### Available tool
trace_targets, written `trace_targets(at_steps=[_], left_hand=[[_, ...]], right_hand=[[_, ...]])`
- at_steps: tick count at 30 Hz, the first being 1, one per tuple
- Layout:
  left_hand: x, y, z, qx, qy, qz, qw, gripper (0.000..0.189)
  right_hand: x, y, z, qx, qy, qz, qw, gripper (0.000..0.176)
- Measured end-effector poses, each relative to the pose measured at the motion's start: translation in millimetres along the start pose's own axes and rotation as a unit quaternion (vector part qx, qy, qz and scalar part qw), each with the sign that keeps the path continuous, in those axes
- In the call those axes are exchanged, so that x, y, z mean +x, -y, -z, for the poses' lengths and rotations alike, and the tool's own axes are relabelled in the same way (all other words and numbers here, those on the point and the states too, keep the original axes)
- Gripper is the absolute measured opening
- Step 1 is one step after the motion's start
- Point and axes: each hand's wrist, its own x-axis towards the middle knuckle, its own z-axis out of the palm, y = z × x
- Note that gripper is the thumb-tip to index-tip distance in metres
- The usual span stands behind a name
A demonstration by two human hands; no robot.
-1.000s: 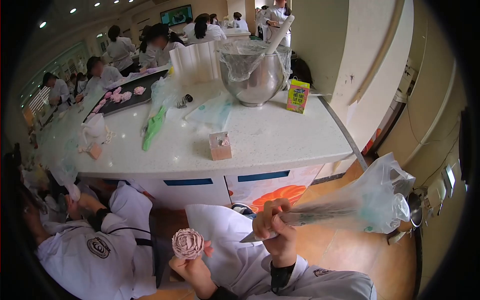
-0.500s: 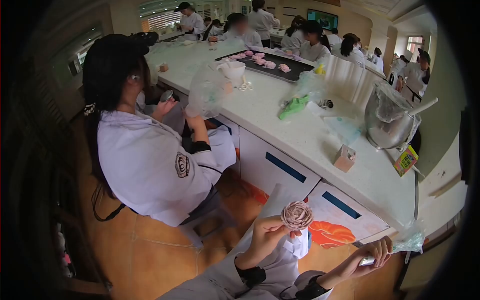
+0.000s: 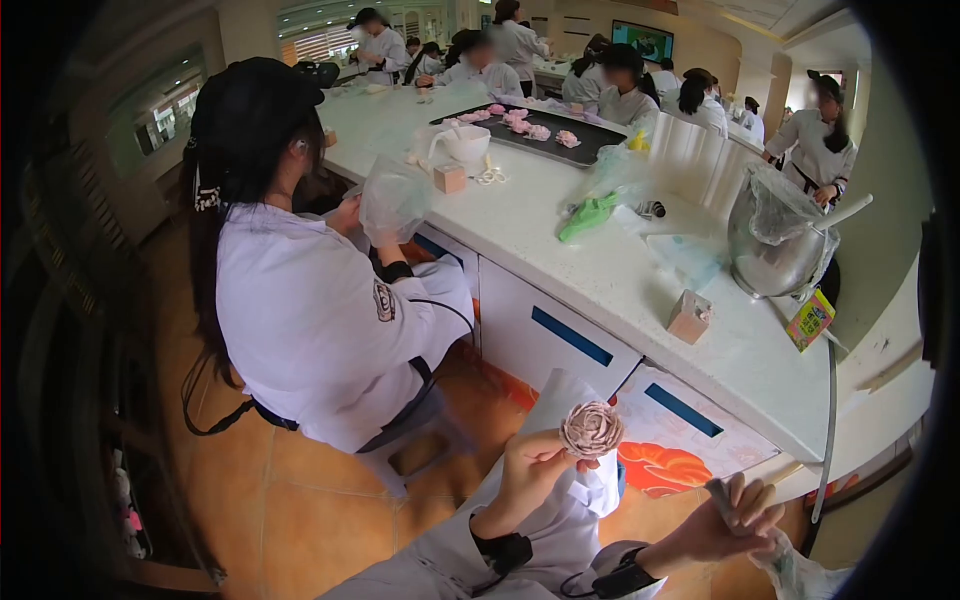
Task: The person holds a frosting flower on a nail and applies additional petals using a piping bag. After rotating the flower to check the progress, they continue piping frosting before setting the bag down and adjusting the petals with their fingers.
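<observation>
My left hand (image 3: 530,468) is closed beneath a pale pinkish-brown piped flower (image 3: 592,430) with many layered petals, holding it upright over my lap. Whatever supports the flower from below is hidden by my fingers. Lower right, my right hand (image 3: 722,532) is wrapped around a clear piping bag (image 3: 800,572). Its narrow end sticks up past my fingers, and the loose plastic hangs down to the right of my wrist.
The counter (image 3: 560,270) carries a wooden block (image 3: 690,316), a metal bowl (image 3: 765,235), a green bag (image 3: 588,217), a white jug (image 3: 462,143) and a tray (image 3: 470,128) of pink flowers. A co-worker (image 3: 300,300) sits left, holding a plastic bag (image 3: 395,200). Others stand behind.
My right hand has turned, so the piping bag's loose end swings from the right down to the lower right. The flower stays nearly still. The seated co-worker has leaned and raised their hands.
</observation>
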Motion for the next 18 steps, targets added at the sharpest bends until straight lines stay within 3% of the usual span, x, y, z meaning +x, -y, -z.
trace_targets(at_steps=[5, 8, 9, 12, 14, 15, 18], left_hand=[[4.3, -3.7, 0.4, -0.018, -0.013, 0.019, 1.000, 0.012], [0.0, -3.4, -0.2, -0.024, -0.027, 0.018, 0.999, 0.012], [0.2, -1.9, 0.4, -0.022, -0.023, 0.015, 0.999, 0.012], [0.0, 4.2, 1.1, -0.020, -0.019, 0.010, 1.000, 0.014], [-0.1, 5.5, -2.1, -0.029, -0.025, 0.026, 0.999, 0.015], [2.9, 4.9, -0.2, -0.020, 0.001, 0.005, 1.000, 0.017], [7.6, -0.8, -9.0, -0.023, -0.051, 0.039, 0.998, 0.019]], right_hand=[[8.1, -24.9, -16.1, -0.067, -0.182, -0.185, 0.963, 0.027], [1.4, -20.4, 7.6, 0.013, -0.169, -0.234, 0.957, 0.030], [2.5, -23.5, 3.9, 0.077, -0.230, -0.217, 0.946, 0.036], [9.0, -18.4, 13.1, 0.248, -0.173, -0.250, 0.920, 0.036], [8.1, -16.0, 16.3, 0.264, -0.161, -0.250, 0.917, 0.024], [7.1, -16.6, 20.6, 0.291, -0.128, -0.263, 0.911, 0.028], [2.7, -21.3, 24.5, 0.348, -0.022, -0.270, 0.897, 0.042]])
